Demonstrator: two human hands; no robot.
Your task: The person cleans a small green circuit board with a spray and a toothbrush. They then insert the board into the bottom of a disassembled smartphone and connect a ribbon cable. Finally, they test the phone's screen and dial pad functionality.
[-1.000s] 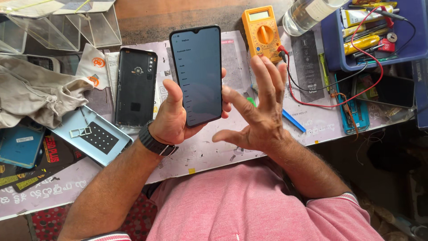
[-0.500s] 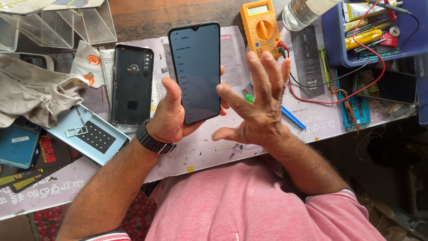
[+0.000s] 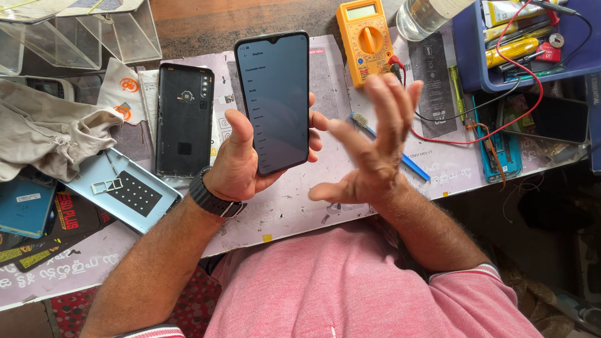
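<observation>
Two hands are raised above the bench (image 3: pixel 294 206), and only one of them carries anything. The left hand (image 3: pixel 241 166) grips a dark smartphone (image 3: pixel 273 100) by its lower half, thumb pressed on the near left edge and fingertips wrapped round the right edge, so the phone is held up clear of the bench surface. Its long axis runs away from the person, nearly upright in the view with a slight lean to the right, screen facing the camera and showing a dim list of lines.

The right hand (image 3: pixel 375 150) holds nothing: fingers spread wide and blurred, palm turned toward the phone, just beside its right edge but not touching it. So the phone lies directly to the left of that open hand, at about the same height, and the right hand's fingertips are the nearest free part to the screen.

Left of the held phone, a black phone back cover (image 3: pixel 184 119) lies flat on the bench, parallel to it. Beyond the right hand sit a yellow multimeter (image 3: pixel 365 39) with red leads and a blue toothbrush (image 3: pixel 388 147), partly hidden behind the fingers.
</observation>
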